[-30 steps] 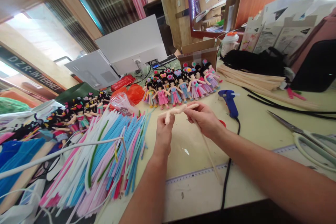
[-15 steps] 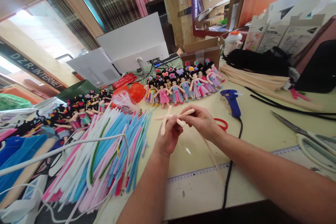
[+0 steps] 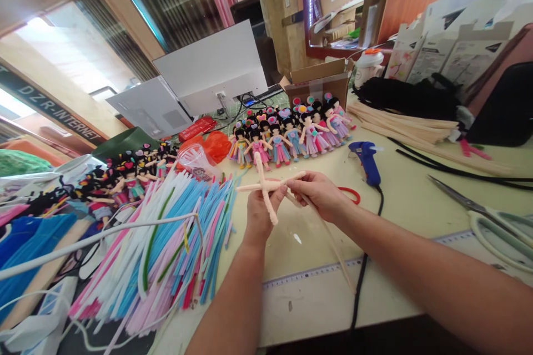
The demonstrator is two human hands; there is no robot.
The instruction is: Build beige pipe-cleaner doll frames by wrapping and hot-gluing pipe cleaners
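Observation:
Between my hands is a cream pipe-cleaner doll frame (image 3: 264, 184), shaped like a cross with limbs sticking out. My left hand (image 3: 260, 212) pinches it from below near its middle, thumb on top. With closed fingers my right hand (image 3: 318, 194) grips the legs at the right end. A long cream pipe cleaner (image 3: 333, 244) trails from under the right hand down toward the ruler; where it joins the frame is hidden. Beyond the hands stand several finished dolls (image 3: 277, 141) with black hair and colourful skirts.
Bundled coloured pipe cleaners (image 3: 166, 249) lie at left. A blue glue gun (image 3: 367, 163) with a black cord lies right of the dolls. Scissors (image 3: 487, 213) rest at far right, near cream pipe cleaners (image 3: 408, 122). A ruler (image 3: 300, 276) runs along the front.
The doll frame has turned in my hands, its cross now tilted and standing further out to the left. My left hand has shifted slightly left.

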